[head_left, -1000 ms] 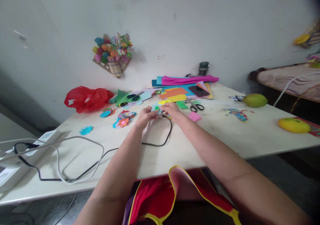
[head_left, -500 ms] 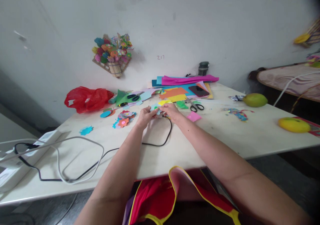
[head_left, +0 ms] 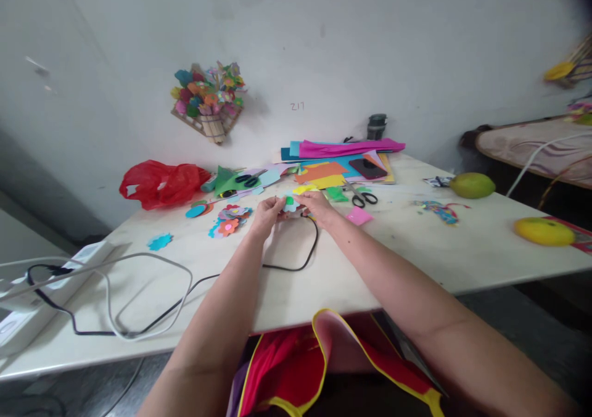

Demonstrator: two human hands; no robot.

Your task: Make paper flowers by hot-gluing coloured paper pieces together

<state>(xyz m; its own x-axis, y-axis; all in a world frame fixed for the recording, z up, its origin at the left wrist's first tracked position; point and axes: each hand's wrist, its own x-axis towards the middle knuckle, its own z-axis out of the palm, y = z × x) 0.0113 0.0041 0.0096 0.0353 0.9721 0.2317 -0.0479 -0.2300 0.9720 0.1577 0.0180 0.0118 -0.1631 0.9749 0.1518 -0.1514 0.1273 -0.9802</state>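
A light blue paper flower with a green centre is held between both hands over the table. My left hand pinches its left edge, fingers closed. On the right side, my right hand grips the flower, its fingers closed too. Just below the hands a black cable curves over the table. A pile of paper flowers lies left of my left hand, and a blue paper flower lies farther left. Black-handled scissors and a pink paper piece rest right of my right hand.
At the back are a red plastic bag, a second pair of scissors, coloured sheets and a phone. Two mangoes sit at the right. A power strip with cables lies on the left.
The fingers of my left hand have shifted slightly on the flower, and its green centre shows more plainly between the hands.
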